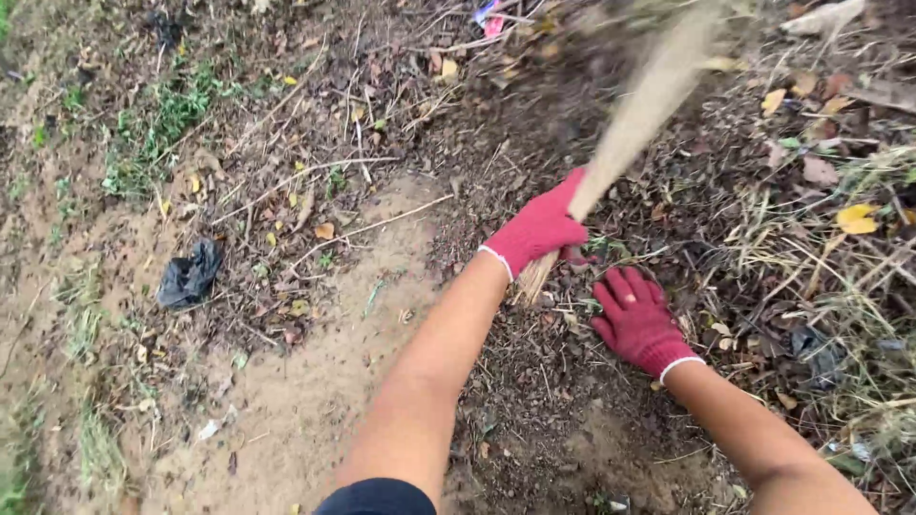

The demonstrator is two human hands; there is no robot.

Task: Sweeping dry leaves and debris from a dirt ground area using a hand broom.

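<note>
Bare sandy soil (315,381) strewn with dry leaves, left hand (540,229) in red glove gripping a blurred pale wooden handle (644,110), right hand (637,319) spread flat on debris.

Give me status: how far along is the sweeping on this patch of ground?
Done: a strip of bare dirt at lower left looks mostly swept. In hand: the left hand has a closed grip on the broom, blurred mid-stroke; the right hand rests on the debris. Left: dry leaves and twigs cover the right side, and a black plastic scrap lies at left.
</note>
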